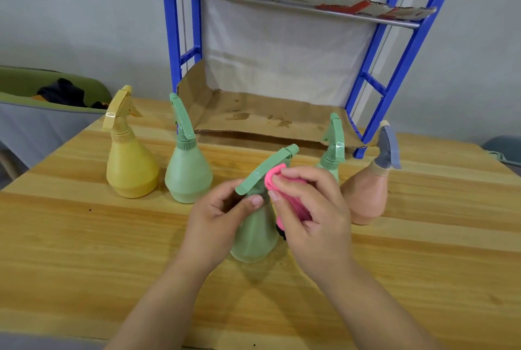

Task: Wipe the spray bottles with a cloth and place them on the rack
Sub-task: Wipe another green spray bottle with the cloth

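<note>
A green spray bottle [255, 237] is tilted above the wooden table [84, 251] at the centre. My left hand [214, 220] grips its neck below the trigger head. My right hand [313, 214] presses a folded pink cloth [277, 180] against the bottle's neck and upper side. Behind stand a yellow bottle [131, 166], a second green bottle [187, 172], a third green bottle [332, 152] partly hidden by my right hand, and a peach bottle with a blue-grey head [369, 194]. The blue rack [375, 84] stands at the table's back, its shelves lined with cardboard [253, 115].
An upper rack shelf [296, 8] with a metal bar and torn cardboard hangs above the lower one. A green bin with dark items [56, 90] sits off the table at the left. The wall is close behind the rack.
</note>
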